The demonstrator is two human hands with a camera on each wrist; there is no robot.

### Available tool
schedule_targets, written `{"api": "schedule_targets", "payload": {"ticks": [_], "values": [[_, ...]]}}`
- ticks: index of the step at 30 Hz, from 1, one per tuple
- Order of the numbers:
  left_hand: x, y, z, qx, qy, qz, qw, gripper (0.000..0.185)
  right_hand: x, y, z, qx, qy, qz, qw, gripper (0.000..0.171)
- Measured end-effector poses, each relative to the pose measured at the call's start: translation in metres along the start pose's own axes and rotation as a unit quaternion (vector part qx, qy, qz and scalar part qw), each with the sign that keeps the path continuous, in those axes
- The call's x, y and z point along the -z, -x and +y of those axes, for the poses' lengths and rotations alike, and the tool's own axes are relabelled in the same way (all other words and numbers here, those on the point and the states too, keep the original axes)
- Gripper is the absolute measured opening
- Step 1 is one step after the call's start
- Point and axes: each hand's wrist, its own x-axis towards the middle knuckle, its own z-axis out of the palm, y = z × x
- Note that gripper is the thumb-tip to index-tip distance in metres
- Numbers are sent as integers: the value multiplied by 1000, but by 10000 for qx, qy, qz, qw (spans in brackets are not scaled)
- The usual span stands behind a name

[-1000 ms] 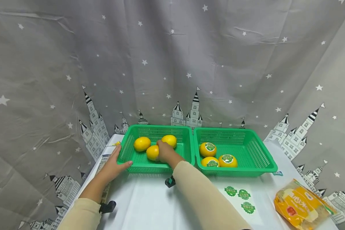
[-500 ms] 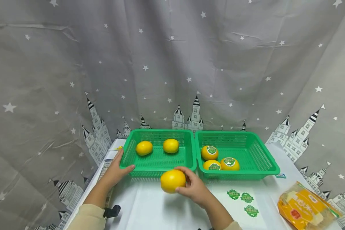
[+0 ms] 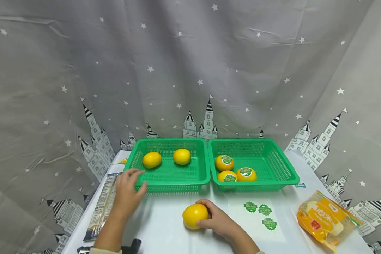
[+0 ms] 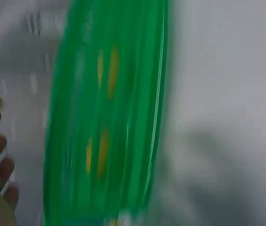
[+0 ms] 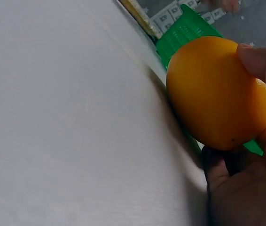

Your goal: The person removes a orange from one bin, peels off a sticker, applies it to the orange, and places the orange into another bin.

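My right hand (image 3: 220, 220) grips a yellow lemon (image 3: 195, 216) low over the white table, in front of the left basket. In the right wrist view the lemon (image 5: 217, 92) looks smooth and orange-yellow, with the thumb on one side and fingers round the other. My left hand (image 3: 128, 192) hovers by the front left corner of the left green basket (image 3: 174, 186), fingers loosely spread and holding nothing. Two plain lemons lie in that basket, one left (image 3: 152, 160) and one right (image 3: 182, 156). The left wrist view is blurred; the left hand's fingers (image 4: 1, 174) show at its edge.
A second green basket (image 3: 257, 187) stands alongside, holding three lemons with green stickers, one at its back left (image 3: 224, 162). Three green stickers (image 3: 265, 210) lie on a sheet in front. An orange food bag (image 3: 327, 220) is at right, a flat printed packet (image 3: 103, 203) at left.
My right hand has lifted a lemon out of the left basket and brought it toward me over the table. My left hand has come off the basket's rim.
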Motion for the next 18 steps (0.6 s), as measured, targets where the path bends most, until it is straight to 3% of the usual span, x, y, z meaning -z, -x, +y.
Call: {"api": "schedule_targets", "payload": {"ticks": [1,3,6,8,11,14,16,18], "values": [[-9,10,15,-200,331,-80,9992,38,1,-1,0,5,27,-18,10000,68],[-30,27,40,-373,1288,-787,9878,36,2,-2,0,31,104,-21,9999,68],[-63,47,60,41,2142,-2322,9488,59,2,-2,2,107,114,-32,9999,68],[-82,54,62,234,2431,-2958,9235,70,1,-2,3,150,47,-37,9999,68],[-99,62,59,374,2537,-3240,9106,71,-1,-1,4,196,-77,-101,9997,67],[-107,66,53,489,2676,-3222,9068,68,9,8,-2,268,5,-52,9996,69],[-109,67,50,530,2723,-3160,9073,70,24,18,-7,298,292,203,9989,66],[-110,66,48,596,2796,-3100,9067,73,47,31,-8,271,829,741,9934,58]]}}
